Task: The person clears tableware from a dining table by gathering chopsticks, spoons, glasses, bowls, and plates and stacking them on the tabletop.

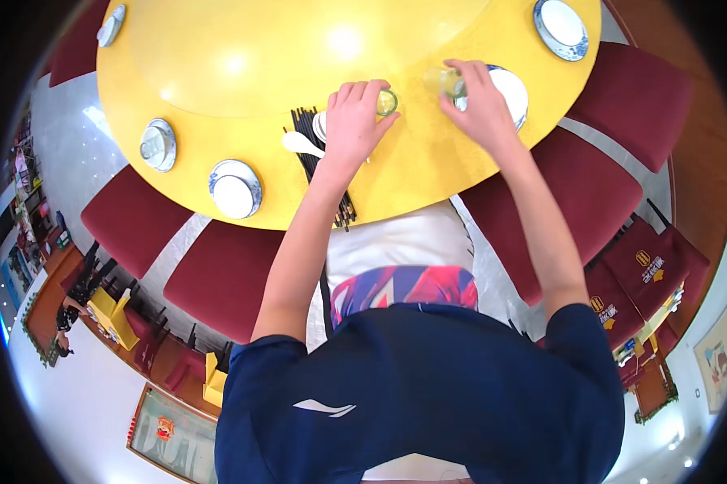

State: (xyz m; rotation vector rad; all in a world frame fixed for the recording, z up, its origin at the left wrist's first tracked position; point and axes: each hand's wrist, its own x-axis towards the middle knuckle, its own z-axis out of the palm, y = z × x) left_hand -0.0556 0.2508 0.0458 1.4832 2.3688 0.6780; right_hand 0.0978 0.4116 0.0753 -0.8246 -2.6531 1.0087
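The left hand [354, 121] is curled over one small glass [388, 102], its thumb and fingers set on either side, so that grip looks clamped on the glass near the rim. The right hand [486, 113] has its grip closed round another glass [444, 82] — this one tilted, just above or at the inner side of a blue-edged plate [512, 95]. Whether either glass has anything in it, I cannot tell.

Under and beside the left hand sit white dishes [321, 127], partly hidden by it, with a white spoon [300, 143] next to them, lying across a bundle of black chopsticks [309, 158]. The chopsticks run down to the near edge of the yellow tabletop [428, 173] (their lower ends reach about as far as the rim itself).

Open room lies between the two hands, and it widens toward the person. More bare surface separates the chopsticks from a blue-patterned plate setting [234, 189] close to the curved edge on the left; beyond it, another plate setting [158, 145] carries what looks like a clear glass. Dark red chairs [553, 202] stand around the rim — tucked close on both sides.
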